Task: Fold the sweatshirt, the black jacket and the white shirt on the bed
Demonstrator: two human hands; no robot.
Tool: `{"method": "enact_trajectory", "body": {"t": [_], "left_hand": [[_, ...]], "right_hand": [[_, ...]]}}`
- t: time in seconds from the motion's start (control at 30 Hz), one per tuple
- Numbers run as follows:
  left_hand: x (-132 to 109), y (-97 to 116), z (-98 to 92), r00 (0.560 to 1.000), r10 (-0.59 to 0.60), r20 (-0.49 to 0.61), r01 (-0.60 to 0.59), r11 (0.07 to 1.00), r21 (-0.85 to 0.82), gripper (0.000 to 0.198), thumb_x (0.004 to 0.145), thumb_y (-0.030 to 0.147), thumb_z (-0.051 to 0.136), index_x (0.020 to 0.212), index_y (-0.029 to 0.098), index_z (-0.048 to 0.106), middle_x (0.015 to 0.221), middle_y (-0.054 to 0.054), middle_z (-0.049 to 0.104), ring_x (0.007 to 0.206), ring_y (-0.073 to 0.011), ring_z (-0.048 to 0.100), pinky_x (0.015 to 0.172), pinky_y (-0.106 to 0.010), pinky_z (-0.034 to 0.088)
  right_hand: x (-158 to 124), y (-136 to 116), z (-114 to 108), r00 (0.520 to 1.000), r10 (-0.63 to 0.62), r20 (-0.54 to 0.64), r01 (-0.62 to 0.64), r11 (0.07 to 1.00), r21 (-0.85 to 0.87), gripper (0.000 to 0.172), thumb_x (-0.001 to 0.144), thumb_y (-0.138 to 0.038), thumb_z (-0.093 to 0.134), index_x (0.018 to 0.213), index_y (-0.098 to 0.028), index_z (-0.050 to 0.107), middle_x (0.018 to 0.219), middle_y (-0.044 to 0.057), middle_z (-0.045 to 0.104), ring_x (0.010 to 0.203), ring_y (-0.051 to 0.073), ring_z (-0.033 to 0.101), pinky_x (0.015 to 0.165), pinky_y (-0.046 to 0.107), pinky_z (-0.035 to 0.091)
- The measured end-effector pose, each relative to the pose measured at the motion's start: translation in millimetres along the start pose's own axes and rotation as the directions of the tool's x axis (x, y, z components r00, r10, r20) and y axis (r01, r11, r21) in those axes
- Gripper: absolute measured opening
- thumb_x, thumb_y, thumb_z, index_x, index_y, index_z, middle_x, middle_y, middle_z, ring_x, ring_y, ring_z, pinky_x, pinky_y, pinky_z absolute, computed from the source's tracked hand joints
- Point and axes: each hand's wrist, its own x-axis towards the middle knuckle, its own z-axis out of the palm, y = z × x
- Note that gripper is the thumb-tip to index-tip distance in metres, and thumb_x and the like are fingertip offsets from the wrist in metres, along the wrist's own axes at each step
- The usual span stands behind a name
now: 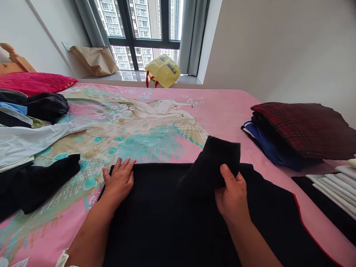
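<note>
A black garment with red piping along its right edge lies spread on the bed in front of me. My left hand rests flat on its upper left corner, fingers stretched out. Between the thumb and fingers of my right hand is a narrow part of the same garment, which looks like a sleeve. That part is lifted and folded over, its end standing above the garment's top edge. The right hand's fingertips are hidden behind the cloth.
A pink bedspread with a bird pattern covers the bed. Loose clothes, including a white garment, lie at the left by a red pillow. At the right are a plaid folded item on dark clothes and a white folded stack.
</note>
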Motion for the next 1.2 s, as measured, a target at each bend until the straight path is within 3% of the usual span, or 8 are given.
{"method": "enact_trajectory", "body": {"t": [0.27, 0.47, 0.57, 0.67, 0.77, 0.87, 1.0, 1.2], "left_hand": [[-1, -9, 4.1, 1.000, 0.025, -0.008, -0.025, 0.997, -0.075, 0.052, 0.084, 0.013, 0.030, 0.131, 0.025, 0.046, 0.141, -0.004, 0.044, 0.136, -0.0241, 0.028, 0.107, -0.066, 0.000], [7, -20, 18.8, 0.998, 0.008, -0.063, -0.014, 0.996, -0.089, 0.055, 0.081, 0.011, 0.030, 0.132, 0.027, 0.046, 0.144, -0.003, 0.041, 0.137, -0.0232, 0.025, 0.107, -0.066, -0.004], [9, -20, 20.2, 0.999, 0.009, -0.038, -0.011, 0.998, -0.067, 0.055, 0.081, 0.011, 0.031, 0.131, 0.028, 0.045, 0.146, -0.003, 0.038, 0.137, -0.0244, 0.025, 0.106, -0.066, -0.003], [11, -18, 6.2, 0.999, 0.040, -0.006, -0.040, 0.999, -0.032, 0.054, 0.078, 0.008, 0.032, 0.126, 0.026, 0.050, 0.142, -0.008, 0.042, 0.134, -0.0267, 0.030, 0.103, -0.070, 0.001], [14, -20, -21.4, 0.992, 0.124, 0.035, -0.124, 0.992, -0.007, 0.045, 0.068, 0.004, 0.039, 0.103, 0.022, 0.062, 0.120, -0.010, 0.061, 0.120, -0.0275, 0.047, 0.102, -0.070, 0.000], [15, -26, -51.3, 0.978, 0.200, 0.055, -0.201, 0.980, 0.009, 0.038, 0.064, 0.002, 0.042, 0.089, 0.022, 0.063, 0.092, -0.006, 0.069, 0.099, -0.0241, 0.059, 0.104, -0.067, 0.000], [2, -35, -78.5, 0.962, 0.270, 0.041, -0.271, 0.962, 0.019, 0.039, 0.069, 0.003, 0.040, 0.093, 0.025, 0.063, 0.095, -0.004, 0.068, 0.101, -0.0234, 0.058, 0.105, -0.064, 0.001], [-41, -44, -97.7, 0.917, 0.400, 0.014, -0.400, 0.916, 0.036, 0.039, 0.072, 0.005, 0.039, 0.092, 0.026, 0.064, 0.096, -0.003, 0.066, 0.104, -0.0227, 0.055, 0.108, -0.059, 0.002]], "right_hand": [[-14, -18, 1, 0.994, -0.070, -0.085, 0.063, 0.995, -0.083, 0.030, 0.079, -0.036, 0.064, 0.103, -0.019, 0.063, 0.090, 0.004, 0.069, 0.096, 0.022, 0.064, 0.089, 0.038, 0.051], [-17, -94, -7, 0.975, -0.221, -0.015, 0.206, 0.931, -0.300, 0.027, 0.074, -0.033, 0.066, 0.098, -0.021, 0.067, 0.081, 0.003, 0.068, 0.088, 0.025, 0.064, 0.081, 0.038, 0.052], [-1, -143, -11, 0.941, -0.274, 0.200, 0.339, 0.781, -0.524, 0.026, 0.070, -0.031, 0.067, 0.094, -0.021, 0.068, 0.081, 0.001, 0.067, 0.089, 0.024, 0.062, 0.081, 0.036, 0.050], [20, -189, -9, 0.852, -0.218, 0.476, 0.511, 0.547, -0.663, 0.025, 0.069, -0.036, 0.068, 0.091, -0.023, 0.068, 0.085, 0.001, 0.065, 0.088, 0.022, 0.059, 0.080, 0.033, 0.049], [31, -225, 3, 0.817, -0.133, 0.561, 0.562, 0.402, -0.723, 0.018, 0.069, -0.036, 0.069, 0.080, -0.022, 0.067, 0.074, 0.000, 0.063, 0.076, 0.019, 0.058, 0.070, 0.029, 0.049], [25, -251, 19, 0.894, -0.055, 0.445, 0.406, 0.523, -0.750, 0.017, 0.074, -0.033, 0.064, 0.084, -0.020, 0.063, 0.059, -0.001, 0.058, 0.059, 0.016, 0.057, 0.055, 0.027, 0.046], [3, -270, 26, 0.951, -0.112, 0.289, 0.284, 0.689, -0.667, 0.011, 0.075, -0.022, 0.059, 0.084, -0.015, 0.060, 0.068, 0.004, 0.064, 0.065, 0.016, 0.061, 0.057, 0.027, 0.047], [-32, -285, -10, 0.964, -0.233, 0.127, 0.261, 0.743, -0.617, 0.016, 0.068, -0.018, 0.063, 0.084, -0.015, 0.063, 0.064, 0.005, 0.064, 0.060, 0.018, 0.061, 0.060, 0.034, 0.048]]}}
